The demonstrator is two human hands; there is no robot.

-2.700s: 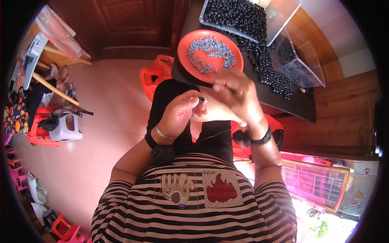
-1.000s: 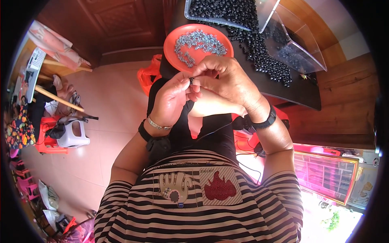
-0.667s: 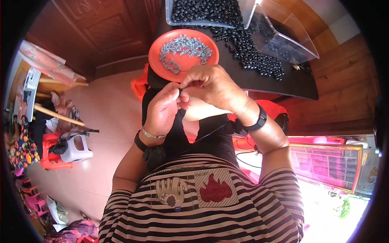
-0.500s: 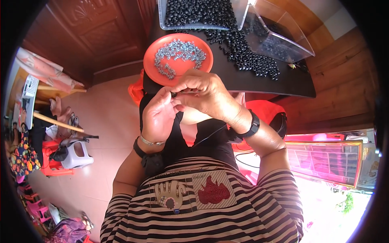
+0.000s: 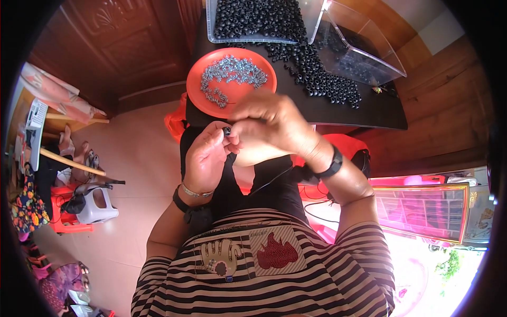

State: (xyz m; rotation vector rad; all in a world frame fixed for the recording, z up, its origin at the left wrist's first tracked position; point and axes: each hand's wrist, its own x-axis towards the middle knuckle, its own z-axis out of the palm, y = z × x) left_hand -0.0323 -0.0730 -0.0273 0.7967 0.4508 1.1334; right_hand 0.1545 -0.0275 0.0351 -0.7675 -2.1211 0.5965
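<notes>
Just above the lap, a small black bead sits pinched in the left hand, raised close for fine work; the right hand closes its grip beside it, contents hidden. Orange plate of silvery pieces waits within reach on the table.

Home workshop — tiled floor, bead-strewn table

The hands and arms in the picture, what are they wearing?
The left hand has a thin silvery bangle at the wrist, with a black band just behind it. The right hand has a black wristband, like a watch strap. Both forearms are bare, and short sleeves with black and white stripes cover the upper arms. No gloves or rings show.
</notes>
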